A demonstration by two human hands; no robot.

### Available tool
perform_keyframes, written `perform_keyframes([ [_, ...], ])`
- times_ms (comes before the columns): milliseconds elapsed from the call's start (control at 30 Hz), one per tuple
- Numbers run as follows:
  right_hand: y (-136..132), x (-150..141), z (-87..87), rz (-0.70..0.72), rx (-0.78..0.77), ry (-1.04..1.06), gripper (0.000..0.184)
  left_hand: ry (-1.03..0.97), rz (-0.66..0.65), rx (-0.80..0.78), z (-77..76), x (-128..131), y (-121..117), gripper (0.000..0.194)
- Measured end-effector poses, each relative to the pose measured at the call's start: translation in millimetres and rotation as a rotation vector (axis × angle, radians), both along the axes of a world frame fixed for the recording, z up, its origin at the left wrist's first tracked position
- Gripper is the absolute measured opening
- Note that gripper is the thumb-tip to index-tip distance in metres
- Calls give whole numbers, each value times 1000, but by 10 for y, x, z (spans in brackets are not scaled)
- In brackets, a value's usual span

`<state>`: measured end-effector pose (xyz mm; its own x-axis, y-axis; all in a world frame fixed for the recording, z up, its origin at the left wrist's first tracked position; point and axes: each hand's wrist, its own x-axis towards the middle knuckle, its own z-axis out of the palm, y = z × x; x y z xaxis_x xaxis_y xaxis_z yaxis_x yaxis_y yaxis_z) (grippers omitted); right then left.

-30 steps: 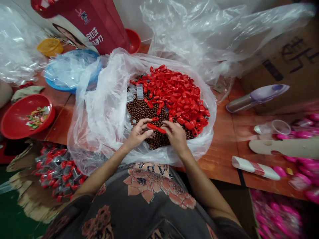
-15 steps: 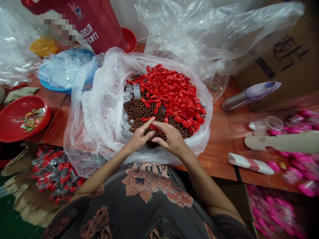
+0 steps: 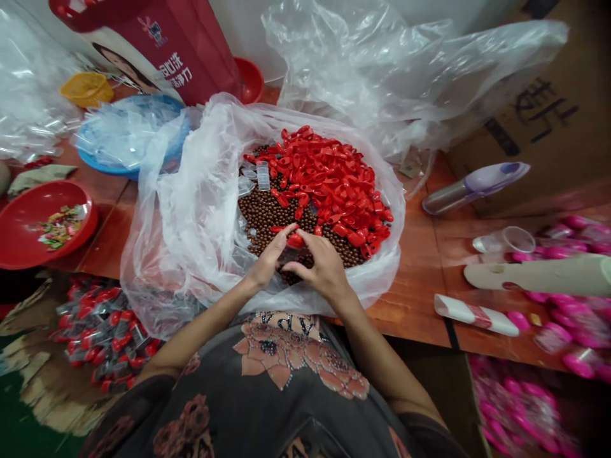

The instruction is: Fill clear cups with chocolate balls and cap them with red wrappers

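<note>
My left hand (image 3: 270, 259) and my right hand (image 3: 319, 266) meet over a layer of small brown beads (image 3: 267, 213) inside a large clear plastic bag (image 3: 179, 216). Their fingers close around a red plastic cap (image 3: 296, 240), though the fingers partly hide it. Beyond my hands lies a heap of glossy red plastic caps (image 3: 324, 181) on the beads. Several small clear plastic tubes (image 3: 262, 176) rest at the heap's left edge.
The bag sits on a wooden table (image 3: 410, 312), with a blue plate of clear plastic (image 3: 128, 137) and a red bowl of sweets (image 3: 48, 222) at the left. Pink items (image 3: 563, 251) and a cardboard box (image 3: 534, 121) crowd the right; red-capped packets (image 3: 105, 337) lie below left.
My hands have drawn closer together over the red cap, and my right fingers now curl further around it. The whole view has shifted slightly.
</note>
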<state>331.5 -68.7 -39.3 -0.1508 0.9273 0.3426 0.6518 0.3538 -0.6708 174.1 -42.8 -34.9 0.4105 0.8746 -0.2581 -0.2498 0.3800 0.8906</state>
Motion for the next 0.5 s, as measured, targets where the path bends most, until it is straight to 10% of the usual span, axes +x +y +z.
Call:
perform_keyframes([
  [133,-19,-24,-5,93,100,-280,75,-15,5,-159,31,62,16,78],
  [500,150,-55,-139,180,310,-397,62,58,149,-226,41,109,-3,31],
])
